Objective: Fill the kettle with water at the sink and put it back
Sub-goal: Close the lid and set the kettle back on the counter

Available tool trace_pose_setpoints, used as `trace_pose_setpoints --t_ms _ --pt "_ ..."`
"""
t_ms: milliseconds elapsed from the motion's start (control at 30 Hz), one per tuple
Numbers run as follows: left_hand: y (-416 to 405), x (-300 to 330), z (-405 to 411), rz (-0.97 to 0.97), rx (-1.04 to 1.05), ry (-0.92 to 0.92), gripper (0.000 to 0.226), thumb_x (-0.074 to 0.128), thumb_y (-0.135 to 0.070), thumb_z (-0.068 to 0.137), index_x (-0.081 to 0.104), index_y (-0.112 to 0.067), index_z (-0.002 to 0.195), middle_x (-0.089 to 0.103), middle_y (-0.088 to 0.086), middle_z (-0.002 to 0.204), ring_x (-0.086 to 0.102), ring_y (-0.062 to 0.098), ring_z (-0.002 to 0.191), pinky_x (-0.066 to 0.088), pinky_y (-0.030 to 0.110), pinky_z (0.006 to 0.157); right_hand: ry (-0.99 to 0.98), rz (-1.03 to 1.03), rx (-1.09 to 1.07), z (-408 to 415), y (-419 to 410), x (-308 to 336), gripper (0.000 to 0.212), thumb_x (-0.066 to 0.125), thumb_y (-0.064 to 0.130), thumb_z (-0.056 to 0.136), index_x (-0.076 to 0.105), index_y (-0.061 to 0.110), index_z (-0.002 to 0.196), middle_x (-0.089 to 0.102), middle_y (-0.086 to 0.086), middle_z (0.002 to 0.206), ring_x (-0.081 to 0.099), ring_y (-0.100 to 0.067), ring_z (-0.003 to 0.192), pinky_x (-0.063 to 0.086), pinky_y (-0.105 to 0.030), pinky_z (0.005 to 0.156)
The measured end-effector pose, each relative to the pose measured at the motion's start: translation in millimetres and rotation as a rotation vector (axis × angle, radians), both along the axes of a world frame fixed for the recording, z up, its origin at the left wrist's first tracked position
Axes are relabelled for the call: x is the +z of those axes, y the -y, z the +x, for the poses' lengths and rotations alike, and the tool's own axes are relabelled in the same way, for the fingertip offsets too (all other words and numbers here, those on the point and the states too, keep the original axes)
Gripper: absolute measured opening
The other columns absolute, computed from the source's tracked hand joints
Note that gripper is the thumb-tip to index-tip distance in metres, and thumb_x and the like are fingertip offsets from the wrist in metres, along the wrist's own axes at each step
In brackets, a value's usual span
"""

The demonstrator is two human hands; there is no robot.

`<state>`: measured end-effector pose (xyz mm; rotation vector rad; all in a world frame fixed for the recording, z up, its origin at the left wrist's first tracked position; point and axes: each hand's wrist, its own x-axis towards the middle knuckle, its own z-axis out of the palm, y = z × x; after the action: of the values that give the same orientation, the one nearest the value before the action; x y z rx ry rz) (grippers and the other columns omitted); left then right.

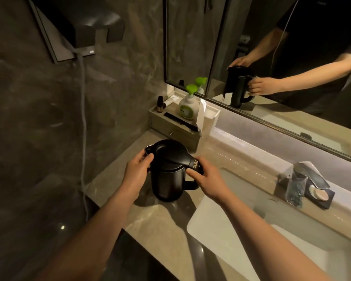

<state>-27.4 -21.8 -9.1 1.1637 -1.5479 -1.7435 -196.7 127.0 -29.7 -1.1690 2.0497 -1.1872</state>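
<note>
Upright kettle (167, 175), spout leftward, handle rightward.

Kettle (168, 175) on counter (160, 224) left of sink (221, 230), organizer box (176, 130) behind, faucet (304, 173) right

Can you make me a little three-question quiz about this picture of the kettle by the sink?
1. True or false: the kettle is inside the sink.
2. Which hand is on the kettle's handle? A) left hand B) right hand C) neither
3. Fill in: the soap bottle on the little drawer box has a ____ pump top.

Key
1. False. It is over the counter, left of the sink, lid shut.
2. B. The right hand grips the handle; the left hand is at the lid near the spout.
3. Green.
</note>
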Motion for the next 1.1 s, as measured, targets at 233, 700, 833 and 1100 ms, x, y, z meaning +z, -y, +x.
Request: trace_pose_setpoints --t_ms 233,700,833,1100 --pt "0 -3 3 -0.013 -0.002 0.005 0.026 0.055 -0.023 0.098 0.065 -0.041 0.114 0.072 -0.026 0.098 0.064 -0.014 0.091 0.048 0.010 0.072 0.005 0.019 0.024 0 -1 -2 0.027 0.065 0.034 0.092 0.058 0.020 0.114 0.062 0.006 0.092 0.056 -0.005 0.081 0.043 -0.017 0.069" --pt "-3 -6 8 -0.020 -0.022 0.036 0.026 0.053 -0.023 0.099 0.064 -0.045 0.110 0.071 -0.025 0.100 0.063 -0.014 0.090 0.047 0.008 0.068 0.006 0.036 0.077 3 -4 -2 0.018 0.063 0.032 0.093 0.052 0.037 0.105 0.059 0.015 0.087 0.056 0.006 0.077 0.041 -0.009 0.066" --pt "-4 -12 7 -0.021 -0.023 0.030 0.028 0.054 -0.022 0.099 0.064 -0.036 0.121 0.070 -0.022 0.106 0.062 -0.012 0.094 0.048 0.013 0.074 0.027 0.028 0.055 6 -9 -10 0.021 0.063 0.032 0.092 0.050 0.046 0.102 0.061 0.014 0.090 0.057 0.009 0.079 0.041 -0.007 0.068" --pt "8 -2 -7 -0.060 -0.119 0.041 0.026 0.050 -0.027 0.100 0.062 -0.049 0.105 0.068 -0.036 0.093 0.057 -0.025 0.084 0.044 0.005 0.066 0.024 0.062 0.037 -3 3 -9 0.030 0.059 0.038 0.095 0.049 0.034 0.123 0.060 0.013 0.103 0.059 -0.005 0.093 0.039 -0.014 0.072"
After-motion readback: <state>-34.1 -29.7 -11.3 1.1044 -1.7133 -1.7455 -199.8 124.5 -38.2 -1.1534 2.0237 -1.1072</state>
